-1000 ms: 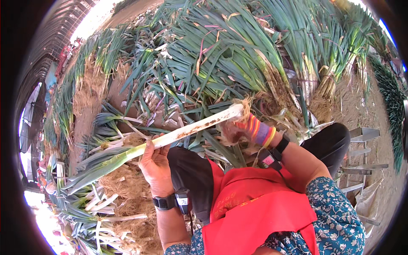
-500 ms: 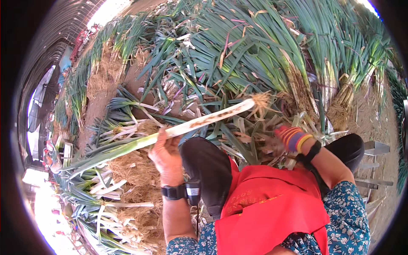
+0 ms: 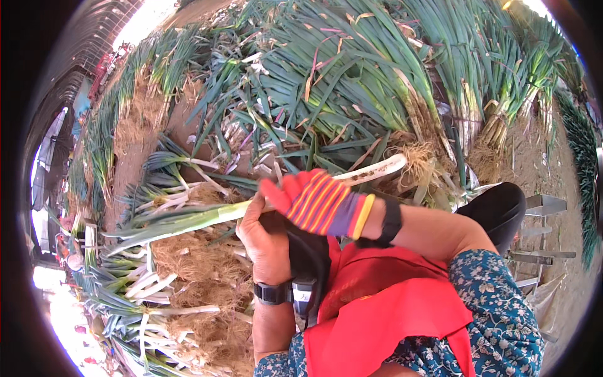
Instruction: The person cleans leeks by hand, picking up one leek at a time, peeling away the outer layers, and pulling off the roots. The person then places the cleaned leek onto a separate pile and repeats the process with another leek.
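A long green onion (image 3: pixel 370 172) lies slantwise across the space in front of me. Its white, brown-marked stalk ends in tan roots at the right, and its green leaves reach left. My bare left hand (image 3: pixel 265 245) is closed around it where white turns to green. My right hand (image 3: pixel 323 202), in a striped glove with red fingertips, lies over the stalk just beside the left hand. Its fingers are curled onto the stalk and slightly blurred; whether they pinch a loose outer layer is hidden. A red apron (image 3: pixel 389 314) covers my lap.
Trimmed green onions with bushy roots (image 3: pixel 207 270) lie piled at my left. A large heap of untrimmed green onions (image 3: pixel 352 69) spreads ahead, with upright bundles (image 3: pixel 468 94) at the far right. A metal frame (image 3: pixel 543 205) stands beside my right knee (image 3: pixel 499 210).
My right hand has swung left from near my right knee onto the stalk next to my left hand. The onion remains in my left hand, and the view has shifted slightly.
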Demonstrator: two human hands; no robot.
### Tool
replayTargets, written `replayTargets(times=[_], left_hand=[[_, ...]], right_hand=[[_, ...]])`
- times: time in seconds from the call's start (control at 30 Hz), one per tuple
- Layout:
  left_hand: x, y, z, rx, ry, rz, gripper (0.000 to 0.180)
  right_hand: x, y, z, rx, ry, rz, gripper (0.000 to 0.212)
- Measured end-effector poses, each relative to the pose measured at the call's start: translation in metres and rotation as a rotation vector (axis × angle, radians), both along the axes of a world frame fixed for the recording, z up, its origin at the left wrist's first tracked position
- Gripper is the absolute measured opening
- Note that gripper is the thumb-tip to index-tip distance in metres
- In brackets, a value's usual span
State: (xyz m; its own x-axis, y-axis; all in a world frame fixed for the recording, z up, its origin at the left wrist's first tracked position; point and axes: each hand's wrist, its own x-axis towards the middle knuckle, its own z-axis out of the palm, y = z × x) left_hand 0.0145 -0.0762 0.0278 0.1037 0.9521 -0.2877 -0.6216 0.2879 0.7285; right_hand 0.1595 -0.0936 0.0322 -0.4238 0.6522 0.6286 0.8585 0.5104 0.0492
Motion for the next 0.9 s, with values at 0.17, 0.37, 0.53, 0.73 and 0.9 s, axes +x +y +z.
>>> replayTargets(times=[0.17, 0.37, 0.53, 0.73, 0.9], left_hand=[[0.005, -0.008, 0.006, 0.123, 0.152, 0.138, 0.018], [-0.029, 0.007, 0.009, 0.122, 0.266, 0.188, 0.026], [-0.031, 0.011, 0.002, 0.105, 0.23, 0.153, 0.025], [-0.002, -0.004, 0.004, 0.02, 0.107, 0.112, 0.024], [-0.003, -0.009, -0.003, 0.131, 0.191, 0.148, 0.02]], right_hand=[[0.067, -0.006, -0.036, -0.182, 0.001, -0.11, 0.018], [0.132, -0.046, -0.063, -0.351, -0.157, -0.244, 0.034], [0.089, -0.048, -0.018, -0.086, 0.17, -0.106, 0.068], [0.02, -0.016, -0.01, -0.048, 0.384, -0.17, 0.045], [0.035, 0.032, -0.023, -0.384, 0.463, -0.205, 0.021]])
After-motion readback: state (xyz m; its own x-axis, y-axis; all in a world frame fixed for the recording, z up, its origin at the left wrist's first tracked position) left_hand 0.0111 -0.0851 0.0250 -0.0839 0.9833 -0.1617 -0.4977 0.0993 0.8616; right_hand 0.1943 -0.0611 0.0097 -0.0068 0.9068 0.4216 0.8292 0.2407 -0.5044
